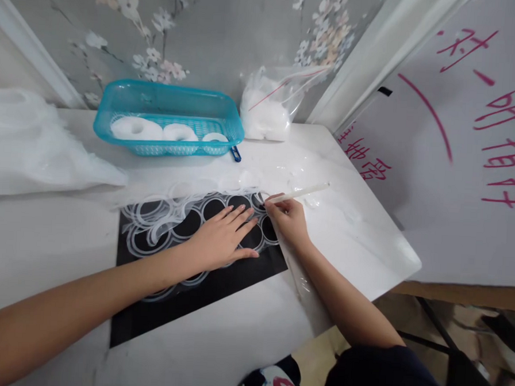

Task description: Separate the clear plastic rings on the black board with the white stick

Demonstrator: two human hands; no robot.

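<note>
A black sheet (236, 278) lies on the white table, its surface marked with rows of whitish rings around dark circles. My left hand (223, 234) rests flat on it with the fingers spread. Near the sheet's upper right corner, my right hand (288, 217) is closed around a slim white pen-shaped tool (309, 191), its rear end pointing right. The tool's tip is partly hidden by the fingers. Thin translucent cut-out strips (163, 222) lie loose over the left part of the sheet, and more clear film sits along its top edge.
A blue plastic basket (171, 99) with white ring-shaped rolls stands at the back, a small blue clip (236, 154) beside it. Right of it is a zip bag (268, 110) of white material. A big translucent bag (39, 147) lies left. A whiteboard (437, 214) with red writing flanks the right edge.
</note>
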